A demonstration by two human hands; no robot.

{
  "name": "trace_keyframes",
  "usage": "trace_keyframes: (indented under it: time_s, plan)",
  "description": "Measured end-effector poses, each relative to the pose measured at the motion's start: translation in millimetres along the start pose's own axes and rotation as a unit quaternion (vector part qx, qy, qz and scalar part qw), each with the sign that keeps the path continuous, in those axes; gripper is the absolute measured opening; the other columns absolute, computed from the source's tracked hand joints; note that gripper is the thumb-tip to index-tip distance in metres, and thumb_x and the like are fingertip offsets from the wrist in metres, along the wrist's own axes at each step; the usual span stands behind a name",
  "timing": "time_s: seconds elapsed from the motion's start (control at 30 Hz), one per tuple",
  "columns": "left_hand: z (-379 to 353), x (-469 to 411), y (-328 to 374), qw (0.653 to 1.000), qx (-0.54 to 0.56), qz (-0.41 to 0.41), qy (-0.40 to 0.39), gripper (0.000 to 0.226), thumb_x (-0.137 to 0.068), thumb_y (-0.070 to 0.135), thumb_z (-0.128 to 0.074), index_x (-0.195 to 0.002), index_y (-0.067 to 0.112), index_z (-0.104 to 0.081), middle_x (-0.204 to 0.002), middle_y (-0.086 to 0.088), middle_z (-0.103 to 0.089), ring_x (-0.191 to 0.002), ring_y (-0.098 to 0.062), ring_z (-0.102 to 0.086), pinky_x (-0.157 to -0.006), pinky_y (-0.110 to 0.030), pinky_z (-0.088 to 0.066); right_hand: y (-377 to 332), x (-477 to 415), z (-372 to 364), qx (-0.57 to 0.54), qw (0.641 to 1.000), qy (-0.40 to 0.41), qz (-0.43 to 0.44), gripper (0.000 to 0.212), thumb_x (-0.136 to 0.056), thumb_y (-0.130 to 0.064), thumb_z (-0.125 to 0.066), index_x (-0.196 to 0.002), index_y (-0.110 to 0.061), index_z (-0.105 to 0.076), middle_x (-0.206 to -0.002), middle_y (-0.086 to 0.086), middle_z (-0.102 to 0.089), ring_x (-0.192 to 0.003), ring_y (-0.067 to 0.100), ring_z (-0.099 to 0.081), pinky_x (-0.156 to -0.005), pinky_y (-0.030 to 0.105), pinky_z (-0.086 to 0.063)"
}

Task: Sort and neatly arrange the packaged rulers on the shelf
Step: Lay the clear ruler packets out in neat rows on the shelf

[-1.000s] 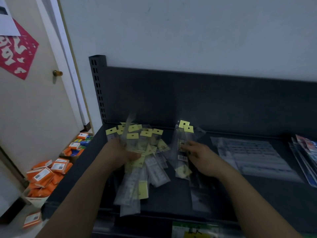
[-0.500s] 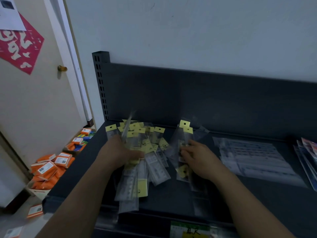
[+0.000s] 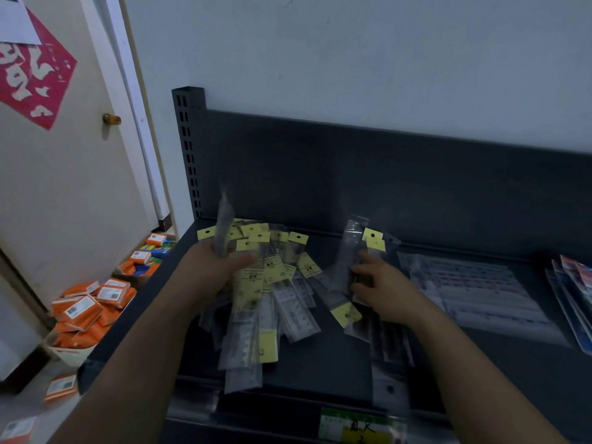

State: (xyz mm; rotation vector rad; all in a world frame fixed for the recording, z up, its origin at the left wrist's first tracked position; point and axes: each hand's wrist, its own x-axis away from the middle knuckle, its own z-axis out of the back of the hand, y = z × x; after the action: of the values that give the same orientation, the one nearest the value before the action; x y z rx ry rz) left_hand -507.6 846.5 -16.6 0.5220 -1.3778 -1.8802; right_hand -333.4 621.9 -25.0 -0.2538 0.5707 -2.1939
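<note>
The dark grey shelf (image 3: 320,363) carries 2 loose heaps of packaged rulers in clear sleeves with yellow header cards. The larger heap (image 3: 275,302) lies at the left end, fanned out, with most yellow cards toward the back panel and a few sleeves reaching the front edge. The smaller heap (image 3: 352,315) lies just to its right, its sleeves pointing several ways.

The left hand (image 3: 214,267) is curled around a single ruler packet (image 3: 224,225), gripping its lower part so that it stands up above the larger heap, blurred at the top. The thumb stretches toward the yellow cards beside it.

The right hand (image 3: 384,290) sits on the smaller heap with bent fingers, the index finger (image 3: 365,257) laid against a sleeve just below 2 yellow cards (image 3: 374,240). I cannot tell whether it pinches a sleeve or only presses on it.

Farther right on the shelf lie flat clear packets (image 3: 474,290), and at the far right edge a stack of colourful packs (image 3: 573,283). A green and yellow label (image 3: 362,427) sits on the shelf's front rail. On the floor to the left are orange boxes (image 3: 89,309), beside a pale door with a brass knob (image 3: 111,118) and a red paper decoration (image 3: 32,75).
</note>
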Motion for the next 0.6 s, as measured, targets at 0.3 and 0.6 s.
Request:
trace_keyframes:
  time_s: [0.3,0.6]
  plan:
    - [-15.5,3.2,12.2,0.997,0.019,-0.010,-0.072,0.044,-0.080,0.036,-0.075,-0.108,0.006,-0.060,-0.065,-0.007,-0.049,-0.049,-0.012,-0.046,-0.046,-0.024,-0.041,-8.5,-4.7,-5.0,0.058,0.997,-0.037,0.038,0.042,-0.098,-0.030,-0.049,-0.140,-0.028,-0.045,-0.155,-0.003,-0.028,-0.143,0.015,-0.023,-0.112,0.024,-0.019]
    - [-20.2,2.1,9.0,0.994,0.036,-0.026,-0.095,0.037,-0.082,0.030,-0.074,-0.095,-0.001,-0.059,-0.059,-0.005,-0.042,-0.050,-0.016,-0.042,-0.045,-0.024,-0.038,11.8,-8.6,-4.2,0.006,0.997,0.083,0.009,0.028,-0.088,-0.031,-0.062,-0.102,-0.007,-0.069,-0.140,0.007,-0.051,-0.131,0.015,-0.044,-0.102,0.030,-0.041]
